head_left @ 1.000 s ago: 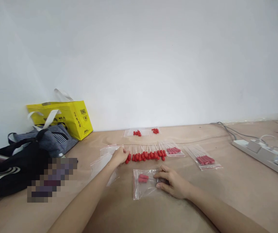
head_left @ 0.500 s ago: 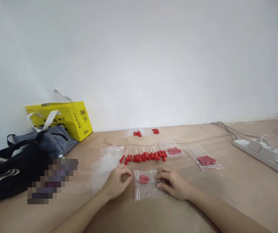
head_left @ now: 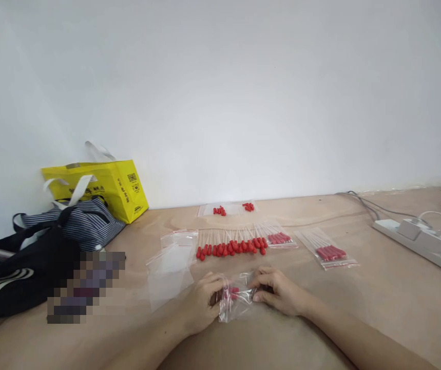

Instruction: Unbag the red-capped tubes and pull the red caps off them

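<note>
Between my hands lies a clear zip bag (head_left: 243, 308) with a few red-headed sticks (head_left: 234, 291) inside, the heads toward its zip end. My left hand (head_left: 203, 306) is closed at the zip end, its fingertips partly hidden by the crumpled plastic. At the other end, my right hand (head_left: 280, 293) pinches the bag between thumb and fingers. Just beyond is a row of loose pale sticks with red heads (head_left: 233, 247), side by side on the wooden table (head_left: 301, 334). Empty clear zip bags (head_left: 170, 280) lie beyond my left forearm.
Filled bags of red-headed sticks lie at the right (head_left: 331, 253), by the row (head_left: 280, 238) and near the wall (head_left: 235, 208). A power strip (head_left: 424, 244) with plugs stands far right. Left are a yellow bag (head_left: 128, 190), a striped bag (head_left: 93, 223) and a black bag (head_left: 23, 277).
My left hand has moved right and closed on the bag's zip end, which is now bunched up. My right hand keeps its grip, shifted slightly right.
</note>
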The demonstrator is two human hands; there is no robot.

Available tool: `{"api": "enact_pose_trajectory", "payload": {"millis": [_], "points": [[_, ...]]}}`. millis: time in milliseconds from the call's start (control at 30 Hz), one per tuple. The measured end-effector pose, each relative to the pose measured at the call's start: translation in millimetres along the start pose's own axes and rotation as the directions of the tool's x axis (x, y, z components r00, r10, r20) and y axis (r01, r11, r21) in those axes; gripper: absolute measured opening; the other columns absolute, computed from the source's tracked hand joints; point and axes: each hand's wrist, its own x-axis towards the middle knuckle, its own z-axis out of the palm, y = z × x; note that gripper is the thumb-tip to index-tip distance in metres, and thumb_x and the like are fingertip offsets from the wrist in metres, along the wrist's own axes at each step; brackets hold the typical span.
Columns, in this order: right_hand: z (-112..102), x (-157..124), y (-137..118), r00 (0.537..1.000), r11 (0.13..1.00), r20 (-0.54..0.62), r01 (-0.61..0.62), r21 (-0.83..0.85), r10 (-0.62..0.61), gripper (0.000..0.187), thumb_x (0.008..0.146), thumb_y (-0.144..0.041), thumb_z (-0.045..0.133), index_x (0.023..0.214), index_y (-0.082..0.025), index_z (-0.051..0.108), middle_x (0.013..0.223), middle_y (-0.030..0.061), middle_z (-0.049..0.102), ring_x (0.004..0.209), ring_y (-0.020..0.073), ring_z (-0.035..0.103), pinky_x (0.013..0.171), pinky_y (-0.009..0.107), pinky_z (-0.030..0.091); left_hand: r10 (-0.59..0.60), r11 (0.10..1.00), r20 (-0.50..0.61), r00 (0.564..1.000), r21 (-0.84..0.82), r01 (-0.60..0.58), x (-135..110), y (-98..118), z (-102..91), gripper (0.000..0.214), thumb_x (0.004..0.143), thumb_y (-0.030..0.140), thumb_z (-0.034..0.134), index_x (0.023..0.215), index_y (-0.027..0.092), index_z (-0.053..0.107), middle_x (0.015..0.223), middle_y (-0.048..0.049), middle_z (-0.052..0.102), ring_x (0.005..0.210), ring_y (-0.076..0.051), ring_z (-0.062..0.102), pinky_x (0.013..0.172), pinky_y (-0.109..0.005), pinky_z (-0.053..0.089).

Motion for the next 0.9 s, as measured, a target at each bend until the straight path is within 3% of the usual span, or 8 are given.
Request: {"api": "enact_pose_trajectory", "payload": {"millis": [200, 333, 500, 633, 800, 900], "points": [[0, 0, -2, 1.0, 1.0, -0.013, -0.027, 0.005, 0.027, 0.021, 0.076, -0.032, 0.055, 0.09, -0.018, 0.062, 0.08, 0.0035, 0.055, 0.076, 0.014, 0.052, 0.067, 0.024, 0.04, 0.023, 0.981, -0.013, 1.0, 0.195, -0.02, -5, -2, -8.0, 0.012, 0.069, 0.017, 0.051, 0.076, 0.019, 0.06, 0.076, -0.0026, 0.057, 0.075, -0.017, 0.048, 0.07, -0.028, 0.037], [-1, 0, -1, 0.999, 0.999, -0.009, -0.034, 0.016, 0.034, 0.022, 0.076, -0.032, 0.054, 0.092, -0.018, 0.061, 0.081, 0.0037, 0.055, 0.077, 0.0142, 0.052, 0.066, 0.024, 0.041, -0.048, 0.977, 0.027, 0.999, 0.21, 0.041, -14, -6, -23.7, 0.013, 0.06, 0.012, 0.051, 0.07, 0.018, 0.056, 0.072, -0.0006, 0.054, 0.071, -0.015, 0.047, 0.068, -0.026, 0.037], [-2, 0, -2, 1.0, 1.0, -0.007, -0.028, 0.007, 0.028, 0.022, 0.076, -0.033, 0.054, 0.092, -0.018, 0.061, 0.079, 0.0036, 0.054, 0.075, 0.0144, 0.052, 0.065, 0.024, 0.041, -0.141, 0.977, 0.07, 0.987, 0.169, 0.128, -14, -3, -25.4, 0.006, 0.067, 0.024, 0.051, 0.067, 0.018, 0.049, 0.069, 0.0008, 0.052, 0.063, -0.013, 0.045, 0.058, -0.022, 0.035], [-2, 0, -3, 0.999, 0.999, -0.002, -0.035, 0.014, 0.035, 0.023, 0.077, -0.033, 0.054, 0.093, -0.019, 0.061, 0.081, 0.0038, 0.054, 0.075, 0.0145, 0.052, 0.065, 0.024, 0.041, -0.171, 0.975, 0.169, 0.971, 0.172, 0.142, -10, 7, -23.2, 0.01, 0.071, 0.024, 0.044, 0.064, 0.019, 0.05, 0.063, 0.0018, 0.052, 0.058, -0.012, 0.045, 0.053, -0.021, 0.032], [-2, 0, -3, 0.999, 0.999, -0.003, -0.039, 0.008, 0.039, 0.022, 0.077, -0.032, 0.054, 0.093, -0.018, 0.061, 0.08, 0.0036, 0.054, 0.076, 0.0145, 0.052, 0.065, 0.024, 0.041, -0.374, 0.921, 0.254, 0.892, 0.218, 0.324, -26, 4, -52.0, 0.011, 0.066, 0.026, 0.048, 0.059, 0.019, 0.053, 0.057, 0.0028, 0.052, 0.052, -0.012, 0.043, 0.047, -0.021, 0.027], [-2, 0, -2, 0.999, 0.999, 0.0, -0.041, 0.0, 0.041, 0.023, 0.076, -0.031, 0.054, 0.094, -0.019, 0.061, 0.081, 0.0033, 0.054, 0.077, 0.0145, 0.052, 0.066, 0.024, 0.041, -0.457, 0.883, 0.318, 0.831, 0.051, 0.466, -41, -13, -82.8, 0.019, 0.067, 0.037, 0.051, 0.062, 0.019, 0.054, 0.054, 0.0039, 0.051, 0.053, -0.012, 0.044, 0.05, -0.02, 0.031]]}}
